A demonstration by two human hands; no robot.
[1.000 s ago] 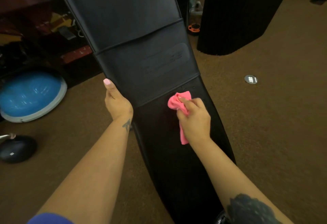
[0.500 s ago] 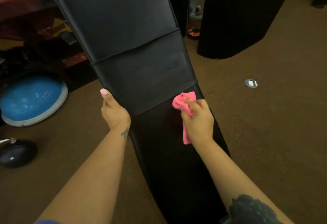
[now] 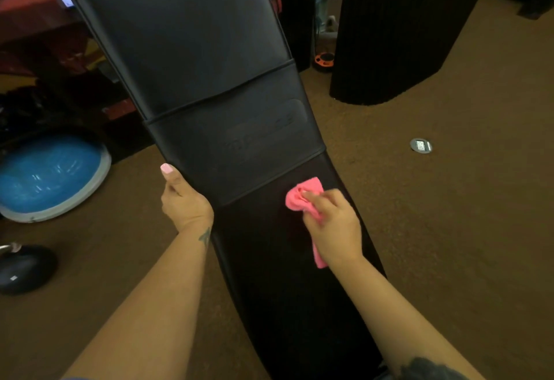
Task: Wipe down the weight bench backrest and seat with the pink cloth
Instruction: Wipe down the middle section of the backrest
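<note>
From the head view, a black padded weight bench (image 3: pixel 209 79) is running up the middle of the frame, its backrest (image 3: pixel 192 37) rising toward the top edge and its seat (image 3: pixel 278 274) reaching down toward the bottom edge, with a stitched middle panel (image 3: pixel 239 145) lying between the two. The right hand (image 3: pixel 332 226) is curling its fingers round the bunched pink cloth (image 3: pixel 299 196) and pressing it onto the upper end of the seat, just below the seam with the middle panel and toward the bench's right edge; a tail of the cloth is hanging out below the palm. The left hand (image 3: pixel 184 199) is gripping the left edge of the bench at the middle panel, its thumb lying up along the edge and the other fingers hidden behind the padding. Both forearms are reaching in from the bottom edge of the frame. On the brown carpet (image 3: pixel 449 229) left of the bench, a blue balance dome (image 3: pixel 51 175) is sitting well apart from it, and a round metal floor plate (image 3: pixel 421 145) is lying on the carpet to the right.
</note>
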